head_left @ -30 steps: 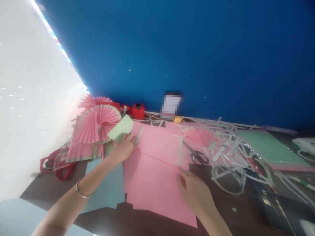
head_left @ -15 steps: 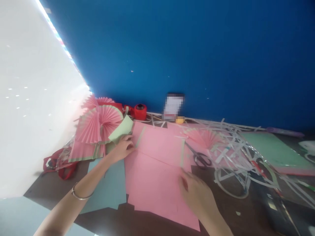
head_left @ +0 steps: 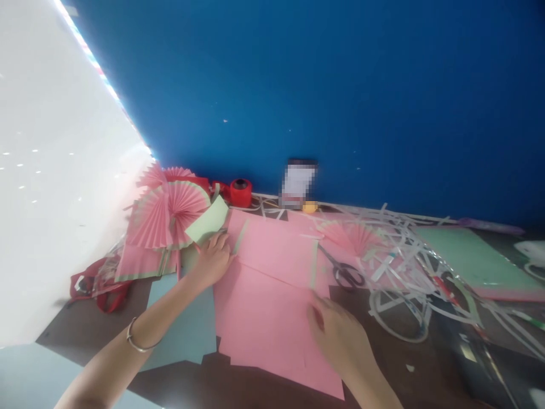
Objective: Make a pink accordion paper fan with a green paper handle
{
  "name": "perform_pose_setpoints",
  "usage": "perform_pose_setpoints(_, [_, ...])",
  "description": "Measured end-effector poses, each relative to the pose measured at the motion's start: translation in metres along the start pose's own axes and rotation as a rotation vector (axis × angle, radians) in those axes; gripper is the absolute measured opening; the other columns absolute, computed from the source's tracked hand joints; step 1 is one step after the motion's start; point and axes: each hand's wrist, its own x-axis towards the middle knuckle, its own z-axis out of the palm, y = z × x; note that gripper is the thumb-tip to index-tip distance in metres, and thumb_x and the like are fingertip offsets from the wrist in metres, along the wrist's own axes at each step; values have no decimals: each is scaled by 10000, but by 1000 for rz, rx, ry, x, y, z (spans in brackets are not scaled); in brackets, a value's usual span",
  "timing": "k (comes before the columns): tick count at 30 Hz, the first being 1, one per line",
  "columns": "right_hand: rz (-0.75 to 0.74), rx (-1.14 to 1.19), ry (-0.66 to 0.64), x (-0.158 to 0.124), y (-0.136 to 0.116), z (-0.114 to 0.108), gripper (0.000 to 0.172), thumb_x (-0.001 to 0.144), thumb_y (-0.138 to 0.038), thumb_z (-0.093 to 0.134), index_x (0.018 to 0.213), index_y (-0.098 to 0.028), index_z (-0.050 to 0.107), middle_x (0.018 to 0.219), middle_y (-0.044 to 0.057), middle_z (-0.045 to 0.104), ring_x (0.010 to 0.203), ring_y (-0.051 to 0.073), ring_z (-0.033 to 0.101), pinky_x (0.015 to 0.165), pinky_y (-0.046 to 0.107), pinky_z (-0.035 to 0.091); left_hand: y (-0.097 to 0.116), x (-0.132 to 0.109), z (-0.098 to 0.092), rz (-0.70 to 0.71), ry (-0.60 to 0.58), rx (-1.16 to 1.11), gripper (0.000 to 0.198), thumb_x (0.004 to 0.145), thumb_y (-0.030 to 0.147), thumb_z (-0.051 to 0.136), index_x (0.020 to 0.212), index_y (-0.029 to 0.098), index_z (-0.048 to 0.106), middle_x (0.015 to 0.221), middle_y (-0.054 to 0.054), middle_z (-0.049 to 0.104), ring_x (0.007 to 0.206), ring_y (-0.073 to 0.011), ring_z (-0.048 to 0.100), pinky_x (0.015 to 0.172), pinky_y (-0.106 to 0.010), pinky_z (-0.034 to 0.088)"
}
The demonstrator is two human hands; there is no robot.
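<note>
A pink sheet of paper (head_left: 272,324) lies in front of me. Above it is a pink section (head_left: 276,244) with pale green strips along both sides, and a slanting edge or crease runs between the two. My left hand (head_left: 213,258) rests at the left end of that line, fingers forward and apart from the thumb. Just beyond those fingers is a pale green paper piece (head_left: 208,220). At the line's right end, below the green strip (head_left: 314,264), my right hand (head_left: 338,329) has its thumb and forefinger closed at the pink paper; the fingertips are partly hidden.
Pleated pink fans (head_left: 170,218) stand at the left, by a red tape roll (head_left: 240,193). Scissors (head_left: 347,274) and a heap of white paper strips (head_left: 404,267) lie to the right. Blue paper (head_left: 183,329) is under my left forearm. A blue wall (head_left: 319,85) rises behind.
My left hand's fingers have straightened and reach slightly farther forward, with the thumb at the same spot on the line. My right hand has barely moved. The view has shifted slightly.
</note>
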Motion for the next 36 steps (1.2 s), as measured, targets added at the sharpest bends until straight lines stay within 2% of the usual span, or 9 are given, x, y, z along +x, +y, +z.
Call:
perform_pose_setpoints(3, [-1,7,6,0,0,0,347,845,-221,361,1035,-169,646,932,62,707,765,214,659,671,313,474,7,-4,3,-47,83,63,253,877,301,425,887,130,611,1186,-144,557,1136,-305,454,853,-449,424])
perform_pose_setpoints(7, [-4,-7,19,0,-2,1,348,845,-225,361,1033,-163,647,896,68,710,747,209,657,661,304,466,2,-9,3,-66,206,53,195,875,225,423,890,157,605,1041,-114,631,943,-254,567,776,-395,441])
perform_pose_setpoints(10, [-2,-15,30,1,-2,2,350,851,-228,351,1031,-172,646,861,63,710,721,200,652,646,295,455,-7,-14,-2,5,296,1,206,877,162,404,908,170,607,975,-88,650,878,-213,592,785,-354,446])
perform_pose_setpoints(14, [-22,-13,40,0,-1,3,347,852,-230,345,1014,-172,646,856,69,704,701,204,638,625,303,445,-12,-17,-7,382,206,-59,251,888,125,392,1055,180,571,1068,-64,635,1017,-184,565,897,-331,427])
perform_pose_setpoints(17, [-45,-36,82,-1,0,4,331,852,-218,350,1000,-175,642,816,70,694,681,200,618,625,306,433,-11,-12,-5,528,116,-29,325,868,45,373,1122,170,533,1141,-75,614,1071,-181,548,938,-348,412])
perform_pose_setpoints(22, [-123,-137,213,3,2,9,276,842,-126,370,840,-168,643,812,109,640,785,231,576,709,337,410,-7,-3,1,572,74,92,341,822,-24,386,1081,128,546,1125,-97,616,1028,-197,570,928,-351,420])
perform_pose_setpoints(26, [-298,-22,241,13,5,16,315,831,-47,359,978,-190,598,956,89,629,915,221,552,799,331,414,-2,0,0,600,52,154,302,805,-37,393,1019,101,558,1072,-108,613,987,-206,572,866,-334,447])
perform_pose_setpoints(31, [-455,-143,315,20,6,18,382,770,44,357,1051,-102,572,922,121,635,869,234,569,805,361,428,0,1,1,562,8,175,272,802,-31,390,977,107,546,994,-109,592,888,-205,575,731,-318,474])
perform_pose_setpoints(36, [-417,13,308,21,7,4,268,855,-80,358,931,-125,611,849,112,641,830,226,583,806,385,438,0,4,-20,482,42,-2,225,871,61,339,918,126,549,903,-96,579,849,-204,558,749,-345,462])
